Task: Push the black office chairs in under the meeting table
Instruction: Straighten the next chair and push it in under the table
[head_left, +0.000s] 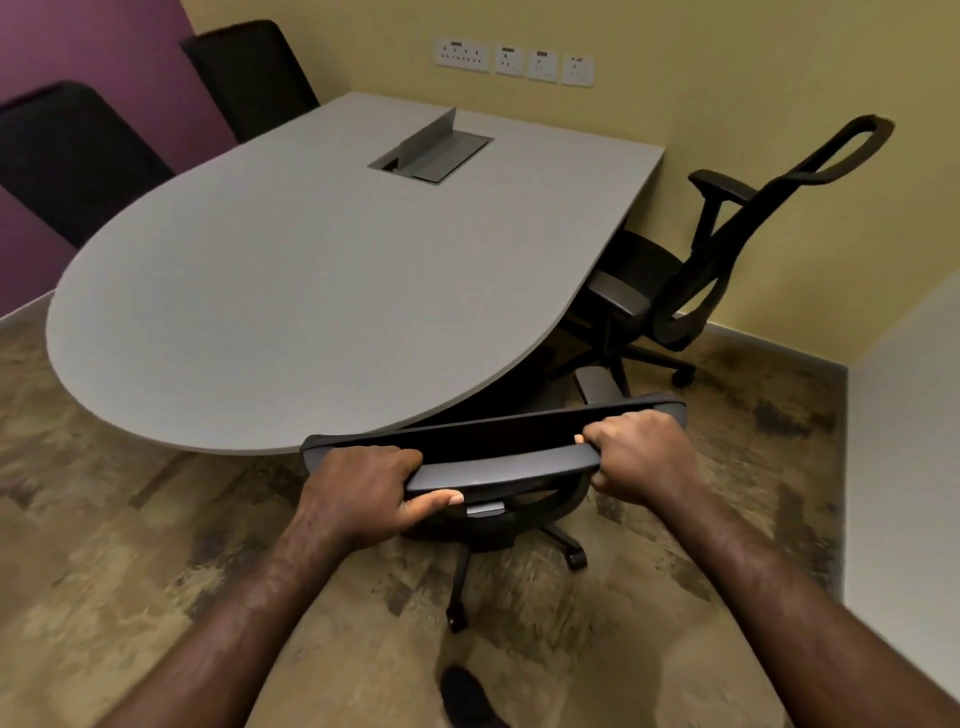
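At the near rounded edge of the grey tabletop (291, 291), I am holding the top rail of a black office chair (498, 457) with both hands. My left hand (363, 493) is gripping the left part of the rail, fingers curled over the top and thumb pressing along its near face. My right hand (641, 452) is gripping the right part of the rail, fingers wrapped round it. The rail is sitting just beside the tabletop's near edge, the seat is lying hidden beneath the tabletop, and the chair's wheeled base is showing on the patterned carpet (130, 545) below my hands.

Along the right edge of the tabletop, a second black chair (691, 270) is standing turned sideways, its seat partly under the edge and its mesh back leaning away toward the yellow wall (727, 78). Past the far left edge, the backs of two more dark chairs (83, 156) are standing close against the tabletop, in front of the purple wall (78, 41). Toward the far edge of the tabletop, a cable hatch (436, 150) is sitting with its flap raised. Four white socket plates (514, 61) are sitting in a row on the yellow wall.
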